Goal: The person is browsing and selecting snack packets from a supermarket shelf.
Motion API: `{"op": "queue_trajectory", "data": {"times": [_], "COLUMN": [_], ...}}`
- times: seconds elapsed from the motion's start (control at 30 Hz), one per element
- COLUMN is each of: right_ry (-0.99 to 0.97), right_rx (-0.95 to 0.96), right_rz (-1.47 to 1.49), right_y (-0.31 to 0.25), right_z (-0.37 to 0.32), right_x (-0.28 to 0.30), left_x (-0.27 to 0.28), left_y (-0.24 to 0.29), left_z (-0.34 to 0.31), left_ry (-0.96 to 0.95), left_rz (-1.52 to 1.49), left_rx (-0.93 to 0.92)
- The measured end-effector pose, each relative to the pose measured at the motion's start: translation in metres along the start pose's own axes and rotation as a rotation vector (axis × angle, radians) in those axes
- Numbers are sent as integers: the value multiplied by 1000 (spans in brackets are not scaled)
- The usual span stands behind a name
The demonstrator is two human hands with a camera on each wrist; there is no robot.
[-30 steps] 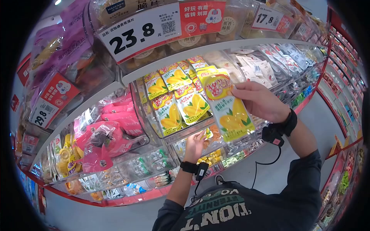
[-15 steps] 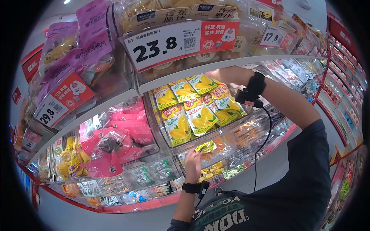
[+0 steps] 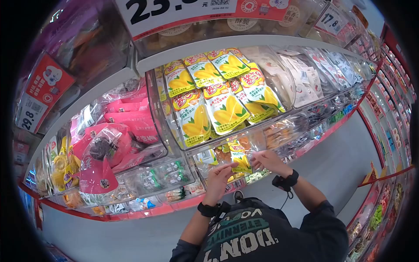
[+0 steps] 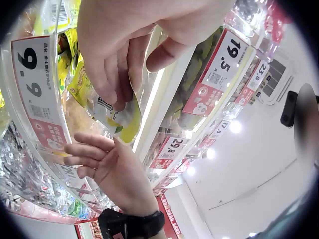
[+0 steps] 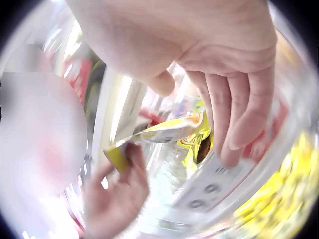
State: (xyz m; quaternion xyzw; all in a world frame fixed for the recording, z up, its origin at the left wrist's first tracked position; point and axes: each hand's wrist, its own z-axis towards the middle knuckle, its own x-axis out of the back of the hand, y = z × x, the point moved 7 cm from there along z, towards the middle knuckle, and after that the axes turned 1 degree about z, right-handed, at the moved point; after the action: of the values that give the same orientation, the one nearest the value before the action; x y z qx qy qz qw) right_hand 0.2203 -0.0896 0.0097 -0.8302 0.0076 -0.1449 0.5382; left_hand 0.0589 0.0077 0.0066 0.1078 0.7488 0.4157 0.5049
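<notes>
Head view: yellow pkt (image 3: pixel 238 153) pinched by L fingers (image 3: pixel 225 168), w/ R fingers (image 3: pixel 260 160) loose just beside it

The held pouch (image 3: pixel 239 156) is coloured yellow and white; near its top, small and poorly seen, red lettering seems to be printed. Yellow fruit is printed on the stacked pouches (image 3: pixel 224 109). The bags (image 3: pixel 131 120) are coloured pink. The shirt (image 3: pixel 279 218) is dyed dark, lettered in white and green.

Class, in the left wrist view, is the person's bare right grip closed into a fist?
No, the bare right grip shows its palm and outstretched fingers near the shiny yellow-and-white plastic pouch.
</notes>
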Motion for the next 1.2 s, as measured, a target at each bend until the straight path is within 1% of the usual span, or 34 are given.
{"op": "queue_trajectory", "data": {"times": [0.03,0.07,0.1,0.17,0.23,0.3,0.33,0.43,0.47,0.53,0.57,0.63,0.7,0.77,0.8,0.83,0.9,0.93,1.0,1.03,1.1,1.13,1.2], "right_ry": [-70,-142,-77,61,-12,-52,-29,-367,-412,-310,-255,17,166,275,375,394,491,643,935,820,586,441,362], "right_rx": [-38,-70,-30,44,20,39,32,77,128,242,303,454,578,630,669,677,586,733,1023,1044,1075,1039,999], "right_rz": [488,981,935,847,718,575,468,170,224,293,330,243,107,-90,-208,-320,-469,-711,-1207,-1178,-1117,-1156,-1172], "right_y": [31,44,36,-4,-12,-22,-33,-97,-112,-164,-188,-226,-259,-283,-290,-295,-289,-292,-289,-285,-283,-283,-271], "right_z": [12,16,12,-4,-17,-34,-46,-87,-95,-110,-114,-111,-94,-74,-64,-55,-44,-47,-62,-62,-70,-77,-76], "right_x": [-7,-14,-15,-15,-5,10,18,1,-6,-2,2,26,48,65,75,79,78,72,47,41,29,20,17], "left_x": [-5,-12,-14,-25,-40,-36,-35,-6,10,40,42,37,25,13,16,18,21,16,18,20,30,35,40], "left_y": [-3,-5,-8,-11,-3,11,16,37,32,20,17,15,20,25,24,22,20,21,21,19,14,11,10], "left_z": [0,-1,-4,-9,-16,-14,-11,21,30,49,58,69,72,71,74,77,79,78,79,79,83,83,86], "left_ry": [-17,-35,-51,-221,-380,-517,-583,-135,4,274,256,212,183,175,198,197,202,152,117,101,153,178,192], "left_rz": [72,148,227,415,563,501,467,175,191,224,217,230,267,301,305,293,257,226,212,202,172,161,152], "left_rx": [34,72,117,165,207,125,77,-135,-122,-97,-115,-117,-74,-20,-46,-36,-15,-12,-2,3,-27,-35,-49]}}
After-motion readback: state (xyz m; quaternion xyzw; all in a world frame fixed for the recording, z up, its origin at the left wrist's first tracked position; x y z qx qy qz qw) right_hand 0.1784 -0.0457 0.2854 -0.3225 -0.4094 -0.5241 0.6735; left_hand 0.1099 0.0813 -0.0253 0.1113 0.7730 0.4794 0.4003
